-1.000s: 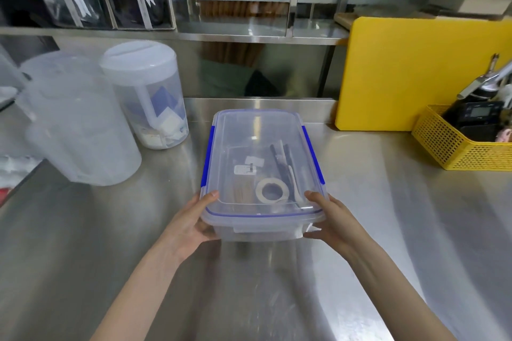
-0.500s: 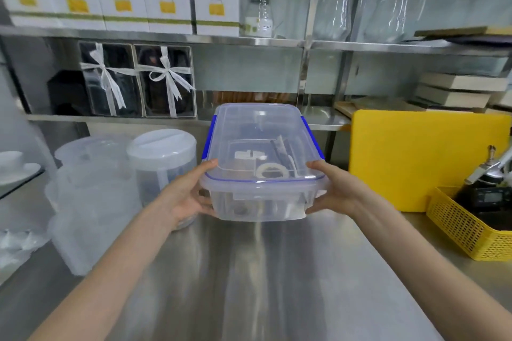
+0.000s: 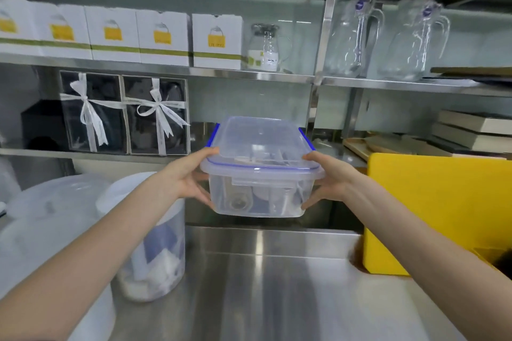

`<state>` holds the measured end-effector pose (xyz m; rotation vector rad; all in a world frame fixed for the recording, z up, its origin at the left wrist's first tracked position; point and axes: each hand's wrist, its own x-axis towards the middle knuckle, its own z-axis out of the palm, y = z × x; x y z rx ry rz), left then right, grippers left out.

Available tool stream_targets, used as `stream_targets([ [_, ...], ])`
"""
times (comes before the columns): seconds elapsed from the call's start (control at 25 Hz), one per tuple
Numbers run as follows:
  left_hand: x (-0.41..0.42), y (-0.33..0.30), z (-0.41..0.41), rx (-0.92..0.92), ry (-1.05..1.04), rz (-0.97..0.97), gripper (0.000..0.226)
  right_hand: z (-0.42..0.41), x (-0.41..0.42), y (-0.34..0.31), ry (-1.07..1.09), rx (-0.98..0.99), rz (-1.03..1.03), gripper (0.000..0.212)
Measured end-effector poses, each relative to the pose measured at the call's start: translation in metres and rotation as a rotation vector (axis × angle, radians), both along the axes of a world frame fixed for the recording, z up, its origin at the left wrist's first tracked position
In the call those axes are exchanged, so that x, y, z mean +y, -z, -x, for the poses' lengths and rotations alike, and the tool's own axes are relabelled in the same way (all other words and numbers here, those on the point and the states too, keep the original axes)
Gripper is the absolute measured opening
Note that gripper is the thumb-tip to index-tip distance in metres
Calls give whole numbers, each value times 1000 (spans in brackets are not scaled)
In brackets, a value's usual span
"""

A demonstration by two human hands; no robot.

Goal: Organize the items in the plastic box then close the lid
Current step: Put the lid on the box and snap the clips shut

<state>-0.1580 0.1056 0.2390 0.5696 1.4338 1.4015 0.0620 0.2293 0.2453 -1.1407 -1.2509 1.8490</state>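
Lid on, items inside: the clear rectangular plastic box with the blue-trimmed lid (image 3: 260, 166) looks packed and closed, so little seems left but stowing it. Left hand (image 3: 184, 180) and right hand (image 3: 329, 181) clamp its near corners, holding it high above the steel counter (image 3: 263, 285); a second ago it sat on that counter.

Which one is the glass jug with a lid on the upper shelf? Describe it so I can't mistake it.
Start at the upper shelf and follow the row of white boxes rightward. The lidded jug stands just past the last box, left of the upright post. Unlike the two tall jugs beyond the post, it is short, has a dark lid and a white label.
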Motion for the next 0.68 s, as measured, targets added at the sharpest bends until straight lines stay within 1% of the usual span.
stream_targets([
  [0.16,51,10,22,-33,-11,13,36,28,50,7,37,-62,10,49],
  [0.28,86,15,34,-31,-38,7,35,45,83,11,95,-75,-5,36],
  [0.4,122,22,42,65,-64,6,31,64,113,21,124,-62,-19,27],
  [0.44,134,25,44,107,-85,1,29,69,123,24,128,-64,-30,28],
  [0.52,158,30,51,166,-122,-20,28,81,142,29,116,-44,-60,36],
  [0.6,178,29,60,207,-146,-31,38,92,158,29,122,-7,-92,37],
  [0.68,199,30,69,237,-154,-41,47,104,180,33,170,3,-175,36],
])
